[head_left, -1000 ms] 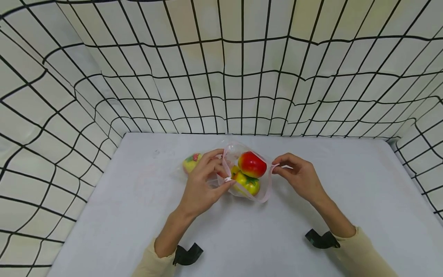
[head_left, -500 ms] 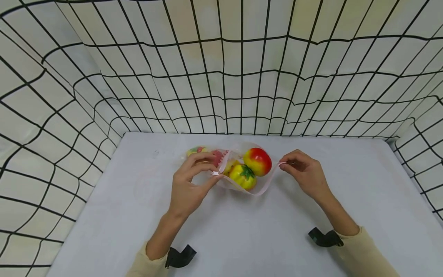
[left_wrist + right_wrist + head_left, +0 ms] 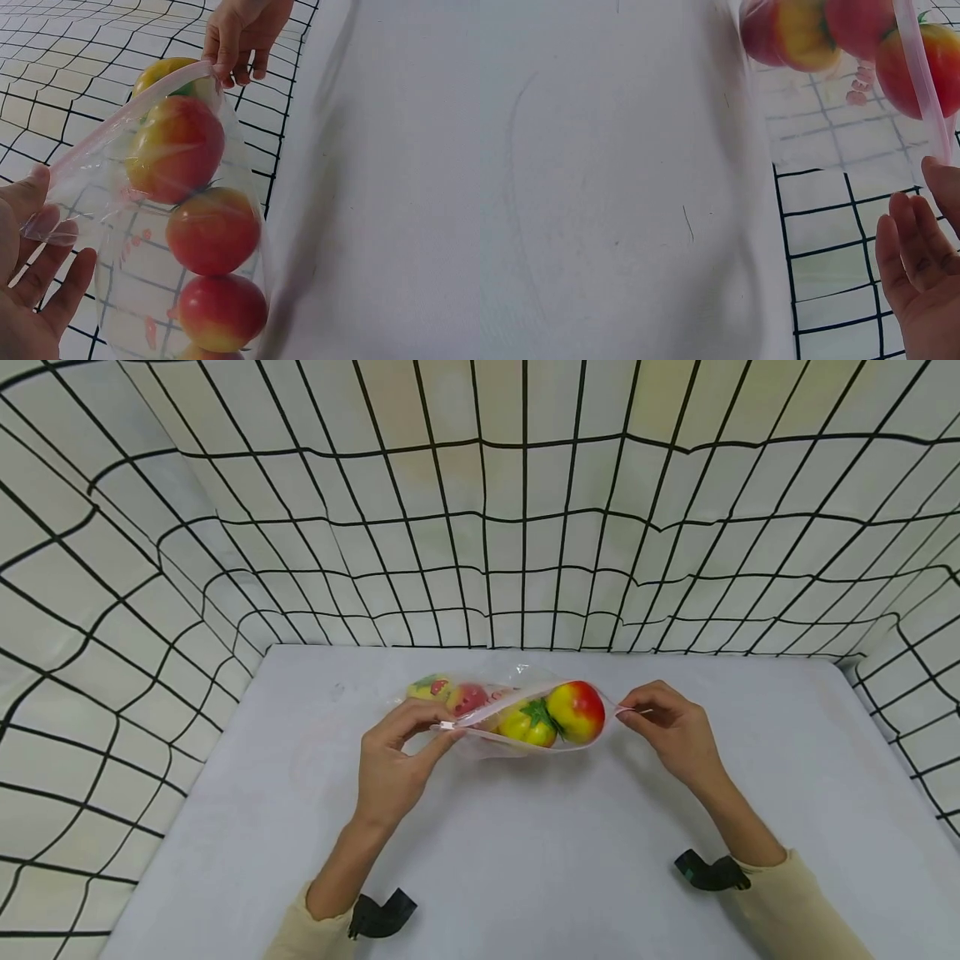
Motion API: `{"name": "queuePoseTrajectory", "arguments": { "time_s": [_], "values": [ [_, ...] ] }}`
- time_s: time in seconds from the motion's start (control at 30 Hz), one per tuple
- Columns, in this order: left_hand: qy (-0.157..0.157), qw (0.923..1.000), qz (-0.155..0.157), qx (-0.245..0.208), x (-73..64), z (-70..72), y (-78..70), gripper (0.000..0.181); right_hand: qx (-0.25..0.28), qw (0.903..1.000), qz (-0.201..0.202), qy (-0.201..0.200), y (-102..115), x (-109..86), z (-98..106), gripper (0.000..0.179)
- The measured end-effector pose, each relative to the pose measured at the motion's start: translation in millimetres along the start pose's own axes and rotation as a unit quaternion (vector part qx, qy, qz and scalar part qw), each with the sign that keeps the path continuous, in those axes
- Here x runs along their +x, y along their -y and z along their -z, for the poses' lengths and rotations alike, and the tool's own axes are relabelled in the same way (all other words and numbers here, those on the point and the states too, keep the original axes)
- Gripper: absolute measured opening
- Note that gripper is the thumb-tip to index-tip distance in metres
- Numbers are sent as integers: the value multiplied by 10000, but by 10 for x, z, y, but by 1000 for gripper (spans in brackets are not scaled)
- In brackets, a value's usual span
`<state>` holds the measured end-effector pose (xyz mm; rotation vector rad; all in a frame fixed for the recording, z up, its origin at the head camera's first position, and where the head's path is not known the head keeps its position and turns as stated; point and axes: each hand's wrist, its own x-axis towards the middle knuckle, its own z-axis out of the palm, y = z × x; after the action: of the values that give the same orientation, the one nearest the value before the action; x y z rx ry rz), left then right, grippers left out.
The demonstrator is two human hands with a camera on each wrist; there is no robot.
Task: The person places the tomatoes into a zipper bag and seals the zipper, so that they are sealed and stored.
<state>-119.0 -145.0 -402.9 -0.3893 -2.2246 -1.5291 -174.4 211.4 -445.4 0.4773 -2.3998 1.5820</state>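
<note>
A clear zip bag (image 3: 480, 748) with a pale pink zip strip (image 3: 124, 116) is stretched sideways between both hands. My left hand (image 3: 390, 772) pinches its left corner, thumb and forefinger at the white slider (image 3: 447, 725). The opposite corner is pinched by my right hand (image 3: 675, 731). Between them the mouth is a narrow gap facing me. Inside lie several fruits: a red-and-yellow one (image 3: 587, 710) at the right, a yellow one with a green leafy top (image 3: 527, 724) beside it, and red ones (image 3: 214, 231) deeper in. Red printing (image 3: 860, 84) shows on the bag's film.
A white tabletop (image 3: 555, 860) lies under the hands. Black-lined netting (image 3: 525, 543) over pale walls rises behind it and at both sides. Black curved pieces (image 3: 382, 914) sit at both sleeve cuffs.
My hands have moved apart, the left one leftward and the right slightly right. The bag's mouth has gone from wide and round to a long narrow gap, and the fruits have shifted right.
</note>
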Motion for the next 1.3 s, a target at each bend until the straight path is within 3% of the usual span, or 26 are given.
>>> {"name": "queuePoseTrajectory", "arguments": {
  "time_s": [0.33,0.43,0.53,0.6,0.7,0.9,1.1,1.3],
  "values": [
    [15,9990,389,-239,15,-46,26,20,-93,9998,-4,163,96,6,-61,17],
    [-68,9985,459,-297,21,-65,28,21,-249,9992,214,244,132,-23,-84,31],
    [-144,9981,458,-383,26,-82,26,21,-645,9956,621,285,170,-75,-116,57],
    [-177,9979,450,-428,30,-92,23,20,-954,9904,951,300,196,-107,-135,74],
    [-213,9976,443,-479,30,-101,27,19,-1306,9807,1423,309,240,-132,-156,86],
    [-207,9972,447,-566,25,-91,32,19,-1805,9618,2016,419,278,-137,-180,83],
    [-135,9971,441,-600,20,-70,41,20,-2511,9360,2444,339,298,-125,-210,83],
    [-81,9976,424,-538,24,-63,42,20,-2827,9122,2953,274,330,-106,-222,76]
  ]
}}
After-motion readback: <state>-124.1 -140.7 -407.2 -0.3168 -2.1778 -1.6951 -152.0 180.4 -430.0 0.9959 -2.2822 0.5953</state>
